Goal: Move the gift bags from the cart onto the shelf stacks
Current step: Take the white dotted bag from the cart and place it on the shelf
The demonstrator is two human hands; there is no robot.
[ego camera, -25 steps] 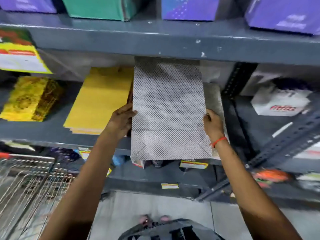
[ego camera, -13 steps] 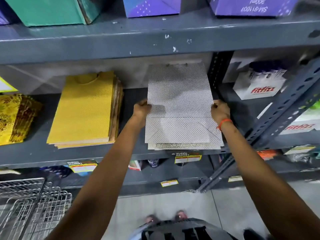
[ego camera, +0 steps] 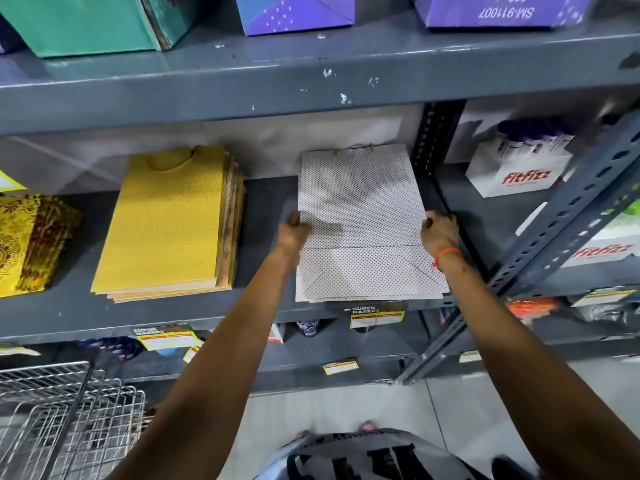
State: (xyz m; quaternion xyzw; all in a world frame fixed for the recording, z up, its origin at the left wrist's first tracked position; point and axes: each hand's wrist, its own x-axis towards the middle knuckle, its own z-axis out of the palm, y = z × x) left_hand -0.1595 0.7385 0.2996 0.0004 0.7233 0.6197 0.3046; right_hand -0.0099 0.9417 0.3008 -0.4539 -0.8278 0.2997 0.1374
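A flat silver dotted gift bag (ego camera: 360, 216) lies on top of a low stack of like bags on the grey middle shelf (ego camera: 266, 306), its handles toward the back. My left hand (ego camera: 292, 230) grips its left edge and my right hand (ego camera: 440, 230) grips its right edge, both with fingers curled on the bag. To the left lies a thicker stack of yellow gift bags (ego camera: 169, 223). Further left sits a gold patterned stack (ego camera: 27, 244). The wire cart (ego camera: 65, 420) stands at the lower left; I cannot see what is inside it.
A slotted grey upright (ego camera: 433, 140) stands right behind the silver stack. White Fitfizz boxes (ego camera: 519, 171) sit in the bay to the right. Green and purple boxes (ego camera: 298, 12) rest on the upper shelf. Price tags (ego camera: 375, 315) hang from the shelf edge.
The silver bag has gone from being held above the shelf to lying flat on its stack, pushed further back. Both hands have stayed on its side edges.
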